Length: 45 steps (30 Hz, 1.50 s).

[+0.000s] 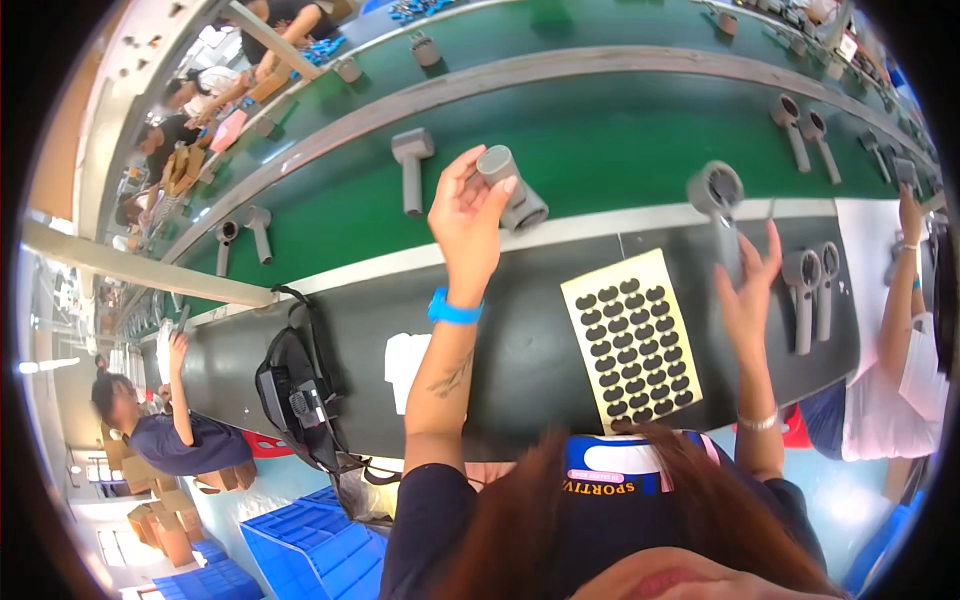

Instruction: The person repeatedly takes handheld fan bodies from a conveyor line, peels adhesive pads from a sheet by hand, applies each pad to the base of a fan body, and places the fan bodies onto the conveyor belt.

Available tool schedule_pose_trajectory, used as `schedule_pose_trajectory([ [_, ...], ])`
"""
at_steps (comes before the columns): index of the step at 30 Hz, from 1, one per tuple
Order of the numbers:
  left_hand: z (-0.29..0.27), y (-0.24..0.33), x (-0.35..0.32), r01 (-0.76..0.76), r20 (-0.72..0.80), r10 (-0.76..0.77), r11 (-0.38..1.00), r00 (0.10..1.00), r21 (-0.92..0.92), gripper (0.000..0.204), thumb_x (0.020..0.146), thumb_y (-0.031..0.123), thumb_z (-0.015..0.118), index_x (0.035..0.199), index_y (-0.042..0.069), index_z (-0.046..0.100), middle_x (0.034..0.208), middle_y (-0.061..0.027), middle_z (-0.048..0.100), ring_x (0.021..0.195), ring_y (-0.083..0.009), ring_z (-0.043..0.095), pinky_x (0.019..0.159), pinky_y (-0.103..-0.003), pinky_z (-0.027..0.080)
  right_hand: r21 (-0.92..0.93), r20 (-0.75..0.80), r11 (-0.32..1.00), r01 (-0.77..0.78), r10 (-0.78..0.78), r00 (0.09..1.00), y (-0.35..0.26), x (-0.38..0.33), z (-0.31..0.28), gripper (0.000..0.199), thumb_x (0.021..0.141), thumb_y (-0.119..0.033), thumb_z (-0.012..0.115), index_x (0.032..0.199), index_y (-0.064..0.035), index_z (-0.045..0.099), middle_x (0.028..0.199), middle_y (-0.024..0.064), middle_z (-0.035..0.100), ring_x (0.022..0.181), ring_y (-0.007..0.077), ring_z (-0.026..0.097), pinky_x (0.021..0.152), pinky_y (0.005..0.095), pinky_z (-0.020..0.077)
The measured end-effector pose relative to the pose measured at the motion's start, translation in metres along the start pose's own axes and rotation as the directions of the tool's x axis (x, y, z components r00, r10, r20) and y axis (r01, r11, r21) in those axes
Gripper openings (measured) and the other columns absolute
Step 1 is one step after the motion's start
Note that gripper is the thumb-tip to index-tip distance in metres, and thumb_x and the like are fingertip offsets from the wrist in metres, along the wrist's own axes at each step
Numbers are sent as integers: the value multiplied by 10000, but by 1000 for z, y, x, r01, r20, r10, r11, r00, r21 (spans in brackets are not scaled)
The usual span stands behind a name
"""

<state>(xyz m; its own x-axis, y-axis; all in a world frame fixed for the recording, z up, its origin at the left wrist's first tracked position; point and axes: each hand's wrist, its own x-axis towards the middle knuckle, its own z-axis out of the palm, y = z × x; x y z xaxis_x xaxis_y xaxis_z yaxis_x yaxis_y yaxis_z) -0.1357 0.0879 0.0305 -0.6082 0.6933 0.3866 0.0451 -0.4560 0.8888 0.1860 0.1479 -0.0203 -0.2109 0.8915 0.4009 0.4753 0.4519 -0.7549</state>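
My left hand [468, 215] reaches over the edge of the green conveyor belt, with fingers and thumb closed around a grey handheld fan [508, 185]. This fan is tilted, one round end facing up. At the right, my right hand [748, 300] grips the handle of another grey fan [716, 188]. Its round head points up and away, and the fan is slightly blurred. Between my arms, on the dark worktable [520, 345], lies a yellow sheet [632, 340] with rows of black stickers. Two more fans [803, 290] lie on the table right of my right hand.
Grey fans [412, 165] lie along the green belt [620, 140]. A black bag [295, 390] and a white sheet [402, 365] are on the table's left part. Blue crates [315, 545] stand on the floor at lower left. Co-workers [185, 430] sit on both sides.
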Motion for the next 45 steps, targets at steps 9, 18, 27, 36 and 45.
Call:
schedule_pose_trajectory([
  [9, 24, 21, -110, -64, 507, 21, 996, 862, 67, 368, 785, -118, 641, 1123, -25, 531, 1164, -186, 586, 1123, -298, 566, 968, -401, 464, -270, -131, 955, -126, 93, 987, 11, -79, -42, 747, 801, -4, 649, 1431, -80, 254, 1341, 193, 466, 1241, 302, 454, 1024, 377, 339],
  [18, 42, 28, -148, -415, 473, 204, 818, 857, 399, 334, 677, -69, 726, 982, 43, 646, 1098, -112, 648, 954, -260, 580, 872, -364, 446, 526, 186, 850, -4, -111, 976, -85, -65, -40, 177, 811, 107, 581, 961, 17, 546, 966, 104, 565, 916, 176, 539, 865, 281, 397],
  [27, 48, 31, -170, -58, 379, -35, 971, 925, 233, 431, 691, -136, 663, 1091, 24, 659, 1161, -123, 636, 801, -139, 634, 699, -265, 540, 598, 336, 786, -157, -68, 940, -101, -62, -22, 408, 806, 124, 581, 1131, -40, 398, 870, 64, 578, 1048, 206, 595, 876, 298, 452],
  [36, 45, 39, -168, 223, 452, -236, 971, 860, 83, 474, 716, -155, 667, 1162, -1, 617, 1258, -166, 558, 904, -151, 624, 785, -288, 570, 656, 364, 715, -243, -18, 931, -102, -63, -21, 387, 818, 130, 560, 1125, -21, 380, 870, 68, 564, 1028, 189, 604, 857, 289, 509],
  [45, 40, 39, -163, 346, 502, -314, 938, 806, 32, 489, 730, -147, 670, 1195, -16, 591, 1282, -184, 533, 942, -177, 627, 813, -301, 565, 635, 393, 721, -278, 9, 920, -103, -59, -21, 403, 816, 131, 559, 1130, -26, 361, 861, 76, 574, 1030, 200, 607, 839, 297, 524],
])
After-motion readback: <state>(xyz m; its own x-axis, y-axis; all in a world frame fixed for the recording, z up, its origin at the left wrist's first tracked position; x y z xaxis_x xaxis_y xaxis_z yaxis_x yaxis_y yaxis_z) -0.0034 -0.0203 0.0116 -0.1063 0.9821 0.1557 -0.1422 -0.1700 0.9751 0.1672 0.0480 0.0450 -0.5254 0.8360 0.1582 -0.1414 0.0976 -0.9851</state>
